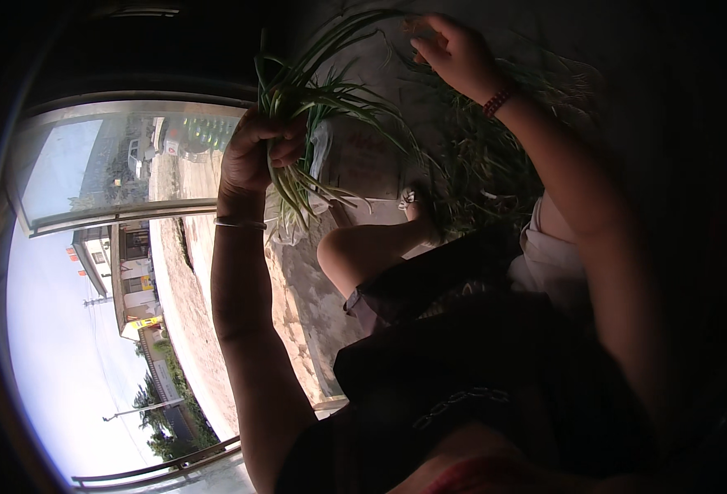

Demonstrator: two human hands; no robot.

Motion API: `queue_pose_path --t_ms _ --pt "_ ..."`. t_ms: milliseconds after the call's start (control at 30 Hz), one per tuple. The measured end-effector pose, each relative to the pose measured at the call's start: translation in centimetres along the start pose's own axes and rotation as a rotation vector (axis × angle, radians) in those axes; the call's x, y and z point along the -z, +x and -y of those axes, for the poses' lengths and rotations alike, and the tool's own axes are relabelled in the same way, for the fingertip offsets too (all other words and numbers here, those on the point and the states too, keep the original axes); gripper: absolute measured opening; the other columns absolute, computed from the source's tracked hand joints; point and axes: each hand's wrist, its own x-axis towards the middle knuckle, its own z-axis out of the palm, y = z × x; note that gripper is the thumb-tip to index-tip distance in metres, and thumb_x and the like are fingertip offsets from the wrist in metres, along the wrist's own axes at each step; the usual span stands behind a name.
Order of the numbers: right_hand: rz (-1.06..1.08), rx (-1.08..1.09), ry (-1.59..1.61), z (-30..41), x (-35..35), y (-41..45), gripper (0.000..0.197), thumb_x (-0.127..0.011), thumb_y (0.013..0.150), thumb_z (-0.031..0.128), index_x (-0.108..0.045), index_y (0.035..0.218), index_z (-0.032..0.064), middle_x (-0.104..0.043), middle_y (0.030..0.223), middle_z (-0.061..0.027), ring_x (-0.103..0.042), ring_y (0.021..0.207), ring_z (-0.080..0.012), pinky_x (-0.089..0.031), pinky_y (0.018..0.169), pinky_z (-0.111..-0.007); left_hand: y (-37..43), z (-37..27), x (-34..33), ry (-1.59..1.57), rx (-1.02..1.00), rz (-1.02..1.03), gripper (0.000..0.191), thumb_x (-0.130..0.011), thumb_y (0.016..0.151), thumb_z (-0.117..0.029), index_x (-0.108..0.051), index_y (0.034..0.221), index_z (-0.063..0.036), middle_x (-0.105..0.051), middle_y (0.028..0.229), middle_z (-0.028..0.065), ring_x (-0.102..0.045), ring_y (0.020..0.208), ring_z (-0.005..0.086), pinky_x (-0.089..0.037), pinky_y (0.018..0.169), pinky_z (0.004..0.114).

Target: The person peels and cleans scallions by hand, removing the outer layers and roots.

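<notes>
My left hand (255, 148), with a pale bangle at the wrist, is closed around a bunch of green onions (283, 102). Their pale stem ends poke out below the fist, and long green leaves arc up and to the right. My right hand (456, 55), wearing a dark red beaded bracelet (497, 103), is raised near the leaf tips with its fingers curled. Something small and brownish shows at those fingertips, blurred; whether it is gripped is unclear. Under my right forearm, a loose heap of green leaves (481, 167) lies on the floor in shadow.
Behind the bunch are a clear plastic bag (321, 148) and a pale box or sack (363, 154) bearing red writing. My bent knee (345, 247) and sandaled foot (408, 199) are beside the heap. A metal-framed glass door (122, 213) opens onto a sunlit street at left.
</notes>
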Motion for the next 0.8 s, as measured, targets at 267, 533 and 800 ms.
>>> queue_pose_path --t_ms 267,533,800 --pt "-0.321 0.359 0.157 3.2 4.0 1.2 0.016 -0.066 0.076 0.007 -0.059 0.088 0.0004 -0.054 0.078 -0.0049 -0.050 0.056 -0.0104 -0.041 0.051 -0.023 -0.3 -2.1 -2.5 0.294 0.207 -0.072 0.018 -0.057 0.073 -0.004 -0.051 0.090 0.0003 -0.041 0.053 -0.0001 -0.032 0.038 0.0057 -0.024 0.035 0.018" --pt "0.023 0.496 0.157 3.2 5.8 0.8 0.026 -0.070 0.072 0.011 -0.061 0.095 0.0015 -0.059 0.087 -0.0084 -0.058 0.072 -0.0152 -0.047 0.061 -0.026 1.1 -3.7 -3.2 0.456 0.344 0.089 0.024 -0.058 0.076 -0.007 -0.051 0.098 0.0008 -0.041 0.056 -0.0010 -0.032 0.039 0.0040 -0.026 0.036 0.017" --pt "0.294 0.200 0.264 3.3 5.6 0.4 0.022 -0.070 0.075 0.017 -0.065 0.088 0.0006 -0.064 0.075 -0.0097 -0.060 0.067 -0.0138 -0.046 0.062 -0.027 1.4 -5.3 -3.6 0.664 0.403 0.078 0.017 -0.061 0.078 -0.010 -0.054 0.089 -0.0002 -0.041 0.056 -0.0010 -0.030 0.038 0.0037 -0.023 0.036 0.017"
